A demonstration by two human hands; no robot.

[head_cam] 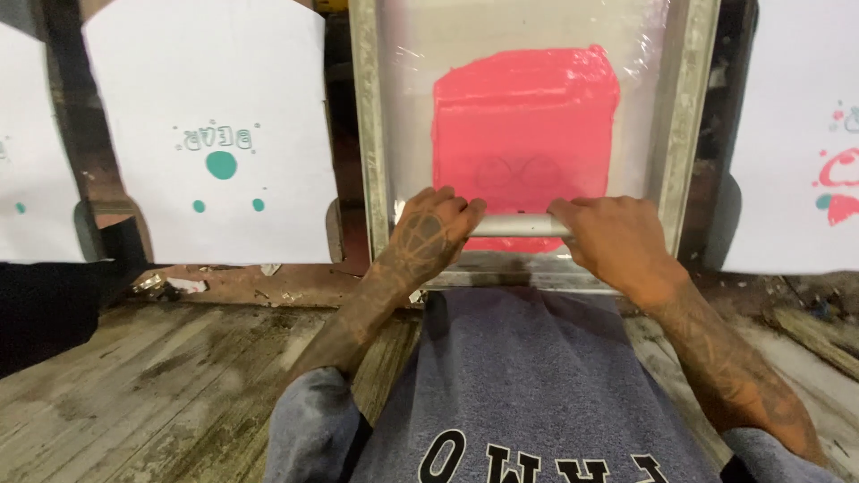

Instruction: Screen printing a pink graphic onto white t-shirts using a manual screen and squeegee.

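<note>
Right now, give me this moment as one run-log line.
left hand: gripping squeegee handle | right hand: gripping same handle | squeegee: near edge of screen frame | pink ink: spread on mesh

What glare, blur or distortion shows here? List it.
Head view: glare on the shiny film at the screen frame top corners; both hands, left hand and right hand, on the squeegee handle, look sharp; edges bow slightly from the wide lens; floor dim.
</note>
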